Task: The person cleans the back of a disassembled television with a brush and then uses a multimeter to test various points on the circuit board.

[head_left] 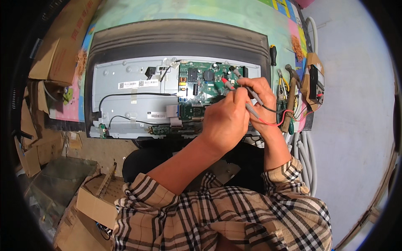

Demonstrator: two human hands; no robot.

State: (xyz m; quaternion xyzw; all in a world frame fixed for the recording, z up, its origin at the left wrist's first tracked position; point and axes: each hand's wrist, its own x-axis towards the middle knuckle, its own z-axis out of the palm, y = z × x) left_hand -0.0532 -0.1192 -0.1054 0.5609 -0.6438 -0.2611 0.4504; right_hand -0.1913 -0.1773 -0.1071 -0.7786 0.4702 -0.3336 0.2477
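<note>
My left hand (pixel 224 119) grips a red-tipped grey probe (pixel 228 83), and my right hand (pixel 261 100), just beside it, grips a second, black-and-grey probe (pixel 238 73). Both probe ends are over the green circuit board (pixel 200 88); whether the tips touch it I cannot tell. The board is on the pale metal back panel (pixel 146 102) of an open flat screen with a black casing (pixel 176 37). Cables run across the panel, and smaller boards lie along its lower edge. Red and black leads trail right toward a black multimeter (pixel 317 83) in a cardboard box.
A screwdriver (pixel 273 54), pliers (pixel 283 88) and a hammer (pixel 292 83) lie right of the screen on the colourful mat (pixel 113 10). Cardboard boxes (pixel 63 50) stand at left and lower left. Grey tubing (pixel 307 159) runs beside the pale wall at right.
</note>
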